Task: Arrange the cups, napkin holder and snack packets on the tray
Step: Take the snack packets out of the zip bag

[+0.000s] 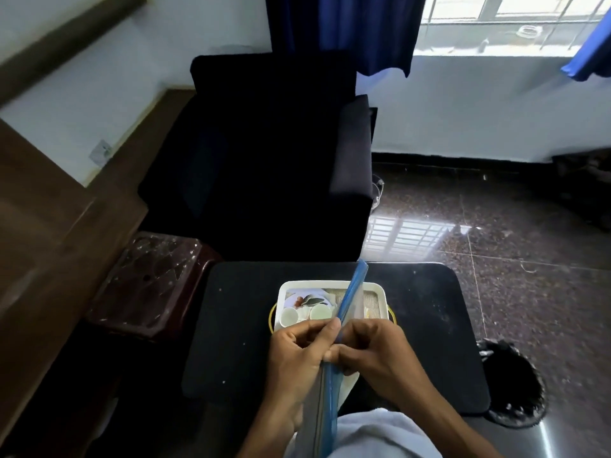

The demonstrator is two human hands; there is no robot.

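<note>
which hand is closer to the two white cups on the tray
Left. The left hand sits just below the white cups, at the tray's near-left side. The right hand is further right; both grip a blue packet.

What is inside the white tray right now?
Two pale cups stand at the left of the white tray. Both hands and the blue packet they hold cover its near part, so anything there is hidden.

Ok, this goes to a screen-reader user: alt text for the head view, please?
Both hands, left hand and right hand, pinch a thin blue packet edge-on over a white tray holding two cups on a black table.
</note>
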